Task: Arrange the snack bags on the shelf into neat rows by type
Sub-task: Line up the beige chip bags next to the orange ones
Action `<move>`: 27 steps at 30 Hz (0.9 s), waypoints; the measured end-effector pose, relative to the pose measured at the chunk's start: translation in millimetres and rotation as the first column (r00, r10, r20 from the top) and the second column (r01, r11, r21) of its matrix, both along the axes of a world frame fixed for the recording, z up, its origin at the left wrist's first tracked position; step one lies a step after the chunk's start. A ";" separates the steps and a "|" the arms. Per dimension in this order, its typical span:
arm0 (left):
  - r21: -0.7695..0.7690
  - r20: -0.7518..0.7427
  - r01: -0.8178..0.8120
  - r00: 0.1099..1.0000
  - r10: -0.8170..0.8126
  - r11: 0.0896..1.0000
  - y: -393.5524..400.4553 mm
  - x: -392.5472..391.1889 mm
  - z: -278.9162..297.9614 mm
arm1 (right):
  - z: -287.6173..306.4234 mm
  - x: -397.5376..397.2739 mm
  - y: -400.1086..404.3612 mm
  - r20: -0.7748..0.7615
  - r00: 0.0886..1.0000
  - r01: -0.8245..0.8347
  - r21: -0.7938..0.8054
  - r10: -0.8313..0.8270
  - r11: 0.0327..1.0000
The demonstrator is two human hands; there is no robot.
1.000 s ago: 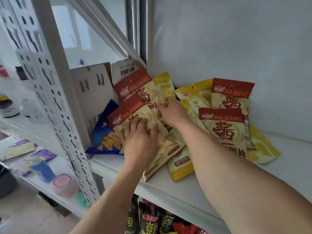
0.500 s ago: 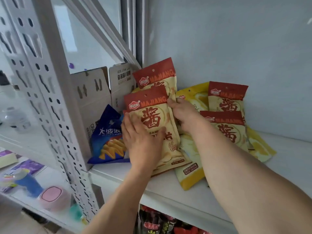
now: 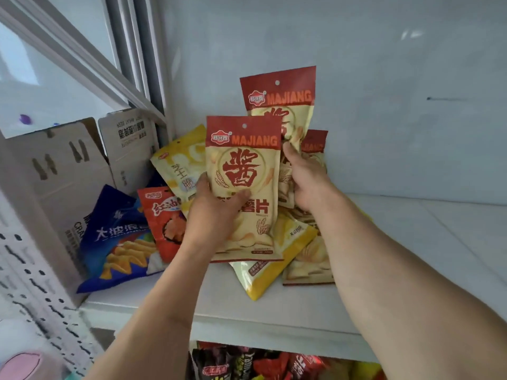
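Observation:
My left hand grips a cream MAJIANG bag with a red top and holds it upright above the white shelf. My right hand grips a second MAJIANG bag, raised higher behind the first. A third MAJIANG bag peeks out behind my right hand. Beneath them lie yellow bags, one more yellow bag leaning at the left. A red bag and a blue chip bag lie at the left of the pile.
Cardboard box flaps stand at the shelf's left end, against the perforated upright. The shelf's right part is bare white surface below a pale wall. Dark and red snack bags fill the lower shelf.
Both hands lifted their MAJIANG bags off the pile and stood them upright, the right one higher. The lift uncovered a red bag and a yellow bag at the left.

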State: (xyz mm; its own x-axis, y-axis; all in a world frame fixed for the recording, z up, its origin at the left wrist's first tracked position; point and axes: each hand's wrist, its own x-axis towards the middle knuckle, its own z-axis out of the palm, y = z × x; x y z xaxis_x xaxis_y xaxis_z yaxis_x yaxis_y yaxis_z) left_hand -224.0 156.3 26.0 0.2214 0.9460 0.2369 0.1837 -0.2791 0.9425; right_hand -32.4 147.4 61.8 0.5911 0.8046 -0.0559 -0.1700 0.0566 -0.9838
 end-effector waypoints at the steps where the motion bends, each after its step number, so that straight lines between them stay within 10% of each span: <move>1: -0.002 0.024 0.046 0.999 -0.046 0.999 -6.3 5.5 2.0 | 0.7 8.4 -8.9 -0.011 1.000 0.023 0.001 -0.023 1.000; 13: -0.163 0.281 0.486 0.857 -0.432 0.859 -119.4 118.5 -13.2 | -9.0 136.5 -188.6 -0.033 0.983 0.183 0.032 -0.182 0.983; 27: -0.221 0.329 0.614 0.778 -0.535 0.758 -285.5 305.1 -27.6 | -27.7 302.4 -394.1 0.013 0.938 0.347 0.013 -0.347 0.938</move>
